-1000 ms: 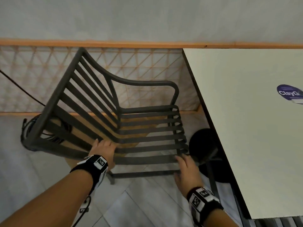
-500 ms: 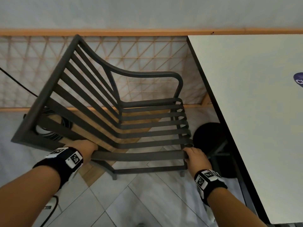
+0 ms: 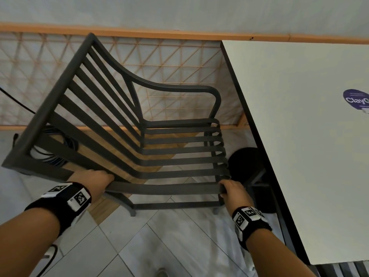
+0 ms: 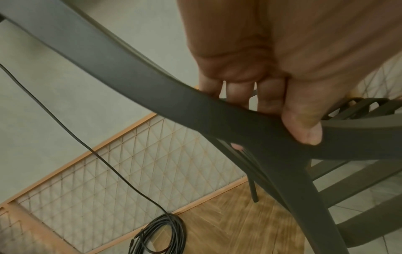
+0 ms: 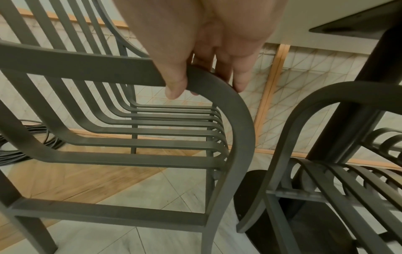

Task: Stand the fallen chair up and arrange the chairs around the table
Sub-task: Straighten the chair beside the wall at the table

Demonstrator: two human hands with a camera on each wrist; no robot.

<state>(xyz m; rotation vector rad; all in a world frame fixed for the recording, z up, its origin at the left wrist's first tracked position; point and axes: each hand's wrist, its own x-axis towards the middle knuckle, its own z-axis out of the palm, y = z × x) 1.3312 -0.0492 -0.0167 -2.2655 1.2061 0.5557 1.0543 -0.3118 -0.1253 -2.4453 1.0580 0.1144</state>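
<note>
Chair (image 3: 123,124), frame centre: upright, now nearer the viewer beside counter (image 3: 299,136); left hand (image 3: 95,180), right hand (image 3: 231,189) grip its near armrest; placement pending.

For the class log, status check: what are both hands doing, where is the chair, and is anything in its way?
Left hand and right hand grip the near armrest. Chair upright, facing the table. Table's black base close ahead; cable coil behind.

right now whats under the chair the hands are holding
Through the chair's slats show pale floor tiles, a wood-patterned floor patch and, below the backrest, a coiled black cable. The slats hide part of the coil and floor.
</note>
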